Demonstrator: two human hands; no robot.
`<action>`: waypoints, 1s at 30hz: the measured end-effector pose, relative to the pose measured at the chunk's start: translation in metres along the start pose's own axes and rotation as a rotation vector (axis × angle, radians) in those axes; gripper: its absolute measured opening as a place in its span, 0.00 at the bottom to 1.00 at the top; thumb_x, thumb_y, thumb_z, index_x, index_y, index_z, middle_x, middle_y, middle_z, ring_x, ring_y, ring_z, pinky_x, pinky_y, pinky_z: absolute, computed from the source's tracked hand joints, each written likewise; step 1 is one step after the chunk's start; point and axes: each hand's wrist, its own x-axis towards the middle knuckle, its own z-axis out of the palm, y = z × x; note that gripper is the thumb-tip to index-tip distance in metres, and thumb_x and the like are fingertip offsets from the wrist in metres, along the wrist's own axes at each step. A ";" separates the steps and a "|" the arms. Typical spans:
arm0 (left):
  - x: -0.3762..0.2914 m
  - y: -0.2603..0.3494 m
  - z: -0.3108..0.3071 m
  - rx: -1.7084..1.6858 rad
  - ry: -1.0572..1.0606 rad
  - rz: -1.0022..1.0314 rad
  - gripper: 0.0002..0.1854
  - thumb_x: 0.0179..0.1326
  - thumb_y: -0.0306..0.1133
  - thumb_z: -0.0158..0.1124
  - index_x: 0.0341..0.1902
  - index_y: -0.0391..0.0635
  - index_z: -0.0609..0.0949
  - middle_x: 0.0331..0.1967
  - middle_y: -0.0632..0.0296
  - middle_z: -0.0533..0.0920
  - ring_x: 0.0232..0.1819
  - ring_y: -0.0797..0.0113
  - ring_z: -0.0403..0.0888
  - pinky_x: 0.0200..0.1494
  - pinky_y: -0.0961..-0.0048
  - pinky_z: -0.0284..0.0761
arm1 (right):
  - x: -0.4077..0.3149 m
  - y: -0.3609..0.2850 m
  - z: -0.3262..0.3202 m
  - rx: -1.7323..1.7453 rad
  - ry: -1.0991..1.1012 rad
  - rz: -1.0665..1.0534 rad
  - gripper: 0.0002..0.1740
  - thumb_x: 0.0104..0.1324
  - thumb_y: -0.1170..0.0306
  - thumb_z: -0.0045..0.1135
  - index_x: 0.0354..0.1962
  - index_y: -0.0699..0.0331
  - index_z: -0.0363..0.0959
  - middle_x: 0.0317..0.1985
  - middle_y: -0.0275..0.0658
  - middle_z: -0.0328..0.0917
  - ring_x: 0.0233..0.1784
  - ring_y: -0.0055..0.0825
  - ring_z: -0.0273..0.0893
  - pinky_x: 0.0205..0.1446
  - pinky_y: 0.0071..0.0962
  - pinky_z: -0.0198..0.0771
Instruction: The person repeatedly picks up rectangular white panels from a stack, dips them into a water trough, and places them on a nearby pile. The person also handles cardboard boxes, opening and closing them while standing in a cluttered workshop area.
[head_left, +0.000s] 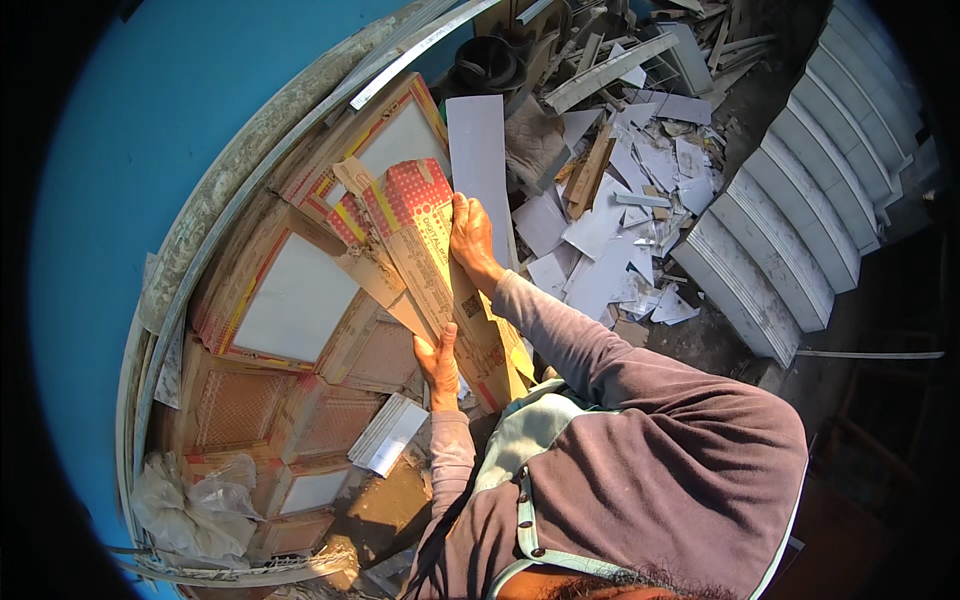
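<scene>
A flattened, torn piece of printed cardboard tile carton (420, 251) with red-dotted ends and a yellow stripe is held up in front of my body. My right hand (474, 234) grips its far right edge, thumb along the top. Lower down, my left hand (438, 366) clasps the near left side, its thumb raised against the board. Loose torn flaps (375, 274) stick out to the left of the carton. Behind it stand cartons of tiles, including one with a pale tile face (296, 300) and another (405, 142) farther up.
A blue wall (112, 225) with metal profiles (247, 142) bounds the left. Broken white tiles (600, 247) and wood scraps cover the ground ahead. Tiled steps (780, 247) rise on the right. A plastic bag (199, 506) and stacked tile strips (388, 433) lie lower left.
</scene>
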 end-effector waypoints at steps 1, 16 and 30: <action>0.001 0.000 0.003 0.024 -0.062 0.027 0.36 0.64 0.31 0.72 0.73 0.37 0.66 0.65 0.57 0.75 0.65 0.65 0.72 0.70 0.67 0.65 | 0.002 0.003 0.000 -0.013 -0.008 0.022 0.33 0.81 0.44 0.38 0.39 0.70 0.71 0.36 0.58 0.78 0.42 0.54 0.77 0.49 0.48 0.70; 0.073 -0.009 0.022 0.038 0.013 -0.145 0.52 0.63 0.36 0.75 0.80 0.39 0.49 0.74 0.45 0.63 0.75 0.54 0.61 0.78 0.58 0.56 | -0.047 0.052 -0.123 -0.059 -0.758 0.145 0.47 0.58 0.45 0.76 0.59 0.72 0.65 0.53 0.50 0.76 0.58 0.36 0.75 0.61 0.35 0.71; 0.105 -0.144 0.094 0.321 -0.301 -0.693 0.51 0.62 0.42 0.76 0.80 0.42 0.54 0.73 0.46 0.68 0.72 0.54 0.69 0.67 0.49 0.72 | 0.007 0.180 -0.222 0.355 -0.312 0.482 0.29 0.64 0.78 0.66 0.60 0.67 0.63 0.52 0.41 0.79 0.53 0.27 0.80 0.57 0.30 0.78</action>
